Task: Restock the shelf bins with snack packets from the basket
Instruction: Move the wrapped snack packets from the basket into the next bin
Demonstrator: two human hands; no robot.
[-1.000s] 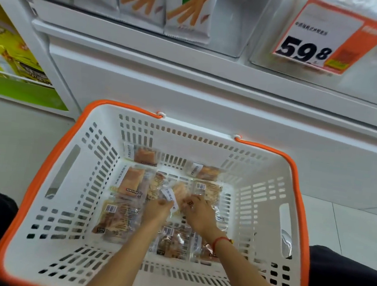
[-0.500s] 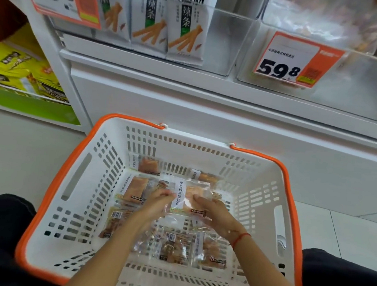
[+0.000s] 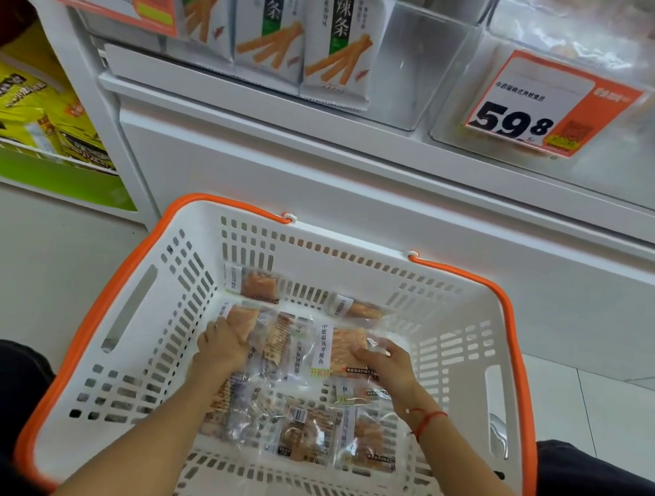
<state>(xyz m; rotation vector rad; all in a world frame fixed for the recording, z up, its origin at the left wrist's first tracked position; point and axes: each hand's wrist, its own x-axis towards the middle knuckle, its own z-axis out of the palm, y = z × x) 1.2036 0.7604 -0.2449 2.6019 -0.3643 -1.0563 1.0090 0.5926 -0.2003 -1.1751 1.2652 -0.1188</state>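
A white basket with an orange rim (image 3: 108, 321) sits on the floor in front of me, holding several clear snack packets with orange contents. My right hand (image 3: 384, 369) grips one packet (image 3: 337, 350) with a white label strip, lifted slightly above the others. My left hand (image 3: 223, 344) lies further left and grips another packet (image 3: 241, 319) near the basket's left wall. More packets lie flat at the bottom (image 3: 306, 433) and lean on the far wall (image 3: 255, 284). Above, a clear shelf bin (image 3: 646, 160) carries a 59.8 price tag (image 3: 534, 108).
A second clear bin (image 3: 410, 62) to the left holds upright white packets printed with orange sticks (image 3: 339, 43). Yellow bags (image 3: 21, 106) fill a low green shelf at far left. My dark-clothed knees flank the basket on a pale tiled floor.
My hands have moved apart: the right keeps the labelled packet and shifts right, the left has gone left onto another packet. The camera has tilted up, showing more of the shelf bins.
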